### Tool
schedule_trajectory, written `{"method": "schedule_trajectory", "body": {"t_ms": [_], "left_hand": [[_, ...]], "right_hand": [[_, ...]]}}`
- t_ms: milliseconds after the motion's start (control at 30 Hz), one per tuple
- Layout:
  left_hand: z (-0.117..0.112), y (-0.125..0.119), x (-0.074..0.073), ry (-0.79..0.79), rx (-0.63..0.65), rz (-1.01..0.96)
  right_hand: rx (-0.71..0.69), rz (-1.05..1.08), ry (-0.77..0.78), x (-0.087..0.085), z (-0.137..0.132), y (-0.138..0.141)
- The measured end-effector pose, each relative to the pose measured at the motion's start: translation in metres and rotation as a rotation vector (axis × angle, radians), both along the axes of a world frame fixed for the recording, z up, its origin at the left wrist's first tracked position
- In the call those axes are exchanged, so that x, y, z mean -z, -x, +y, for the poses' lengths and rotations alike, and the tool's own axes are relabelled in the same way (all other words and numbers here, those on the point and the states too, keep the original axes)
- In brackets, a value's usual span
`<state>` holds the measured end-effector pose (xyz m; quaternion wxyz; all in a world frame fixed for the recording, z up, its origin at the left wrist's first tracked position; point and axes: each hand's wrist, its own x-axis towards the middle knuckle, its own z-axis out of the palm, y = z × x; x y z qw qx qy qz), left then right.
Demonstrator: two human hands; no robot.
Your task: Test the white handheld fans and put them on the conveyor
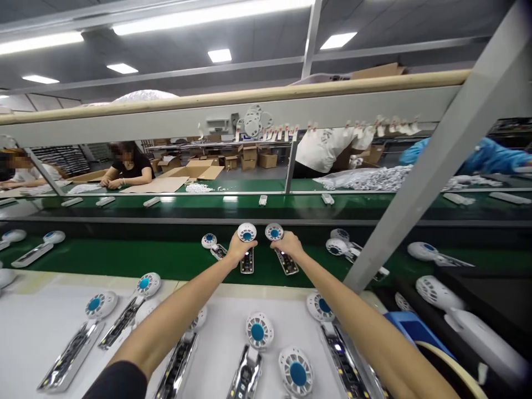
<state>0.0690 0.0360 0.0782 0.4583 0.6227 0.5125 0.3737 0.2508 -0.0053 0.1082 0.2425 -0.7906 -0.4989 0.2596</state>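
Observation:
Both arms reach out over the green conveyor belt (174,260). My left hand (239,247) is closed round a small white hand-held fan (247,244) with a blue hub and an open handle showing its circuit board. My right hand (288,245) is closed round a second such fan (277,244) just to the right. Both fans lie on or just above the belt, side by side. A third fan (211,244) lies on the belt left of my left hand.
Several more open fans (257,343) lie on the white table (37,327) near me, others further along the belt. A slanted grey frame post (419,183) crosses at right. Across the line, people work at a table with cardboard (195,172) and white parts (374,178).

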Motion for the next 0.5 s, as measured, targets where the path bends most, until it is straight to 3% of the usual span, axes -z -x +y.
{"method": "schedule_trajectory", "body": {"t_ms": [67,167,300,400,500], "left_hand": [[0.010,-0.005,0.011,0.024,-0.046,0.116],[0.020,0.003,0.014,0.049,-0.096,0.267],[0.034,0.041,-0.001,0.102,-0.151,0.372],[0.043,0.073,-0.013,0.241,-0.237,0.397],[0.040,0.094,-0.015,0.380,-0.327,0.350]], "right_hand": [[0.029,-0.071,0.084,0.013,0.008,0.000],[0.019,-0.150,0.139,0.020,0.012,-0.007],[0.077,-0.277,0.123,0.012,0.008,-0.037],[0.211,-0.358,0.125,0.004,-0.001,-0.062],[0.299,-0.383,0.129,0.003,-0.019,-0.077]]}}
